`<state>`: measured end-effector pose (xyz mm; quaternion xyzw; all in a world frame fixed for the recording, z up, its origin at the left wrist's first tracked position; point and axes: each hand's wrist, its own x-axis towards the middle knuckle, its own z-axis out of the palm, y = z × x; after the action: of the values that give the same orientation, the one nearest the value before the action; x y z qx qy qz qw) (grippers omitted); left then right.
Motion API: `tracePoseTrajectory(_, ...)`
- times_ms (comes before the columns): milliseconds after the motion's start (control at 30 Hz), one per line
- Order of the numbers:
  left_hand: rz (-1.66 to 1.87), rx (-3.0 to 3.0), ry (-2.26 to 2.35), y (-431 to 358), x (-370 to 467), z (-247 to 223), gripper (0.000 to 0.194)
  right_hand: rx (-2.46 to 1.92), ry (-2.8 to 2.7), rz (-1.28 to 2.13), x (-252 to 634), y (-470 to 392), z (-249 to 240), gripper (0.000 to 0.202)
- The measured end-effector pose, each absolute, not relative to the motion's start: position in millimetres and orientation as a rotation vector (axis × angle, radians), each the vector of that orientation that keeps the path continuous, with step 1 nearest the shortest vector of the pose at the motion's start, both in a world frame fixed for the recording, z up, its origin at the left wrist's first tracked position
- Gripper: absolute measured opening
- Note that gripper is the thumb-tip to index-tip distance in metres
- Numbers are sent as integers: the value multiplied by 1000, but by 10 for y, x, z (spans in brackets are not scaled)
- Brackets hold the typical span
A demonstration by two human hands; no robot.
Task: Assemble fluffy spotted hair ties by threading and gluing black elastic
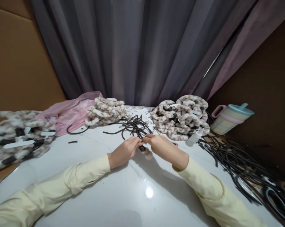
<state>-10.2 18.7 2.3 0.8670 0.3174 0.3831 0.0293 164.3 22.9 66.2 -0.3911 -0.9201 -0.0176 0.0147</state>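
My left hand (pixel 125 152) and my right hand (pixel 159 145) meet at the middle of the white table (pixel 104 195), fingertips pinched close together. What lies between the fingertips is too small to make out. Just below them hangs a fluffy brown-and-white piece (pixel 148 154) with a dark part at its upper end, near both hands. Behind the fingers spreads a pile of short black cords (pixel 136 125). Small metallic-looking bits (pixel 142 110) are scattered behind that pile.
Fluffy spotted bundles lie at the far left (pixel 21 138), back left (pixel 106 110) and back right (pixel 182 116). A pink bag (pixel 66 113), a small clear bottle (pixel 194 137), a blue-lidded cup (pixel 229 119) and many black cords (pixel 237 160) surround the work area.
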Motion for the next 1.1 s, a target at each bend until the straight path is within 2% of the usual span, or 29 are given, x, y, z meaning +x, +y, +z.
tracePoseTrajectory(133, 1141, 2650, 896, 147, -99, 62, 18, -1085, -2839, 168, 1730, 332, 621, 35)
tracePoseTrajectory(233, 1110, 2664, 819, 118, -106, 81, 15, -881, -2843, 401, 1784, 411, 629, 32)
tracePoseTrajectory(433, 1061, 2943, 592, 76, -150, 58, 13, -656, -2807, 1100, 1832, 519, 648, 24)
tracePoseTrajectory(567, 1086, 3153, 396, 95, -195, 27, 16, -604, -2708, 1300, 1844, 576, 565, 21)
tracePoseTrajectory(733, 1268, 3119, 326, 110, -213, -2, 27, -667, -2616, 1338, 1824, 578, 487, 21)
tracePoseTrajectory(800, 1322, 2977, 458, 116, -203, -8, 27, -799, -2564, 1271, 1791, 514, 479, 27)
tracePoseTrajectory(933, 1466, 2531, 960, 168, -176, 0, 15, -990, -2385, 913, 1685, 294, 484, 44)
tracePoseTrajectory(1100, 1354, 1942, 1363, 199, -157, 38, 17, -1011, -2248, 687, 1548, 107, 381, 31)
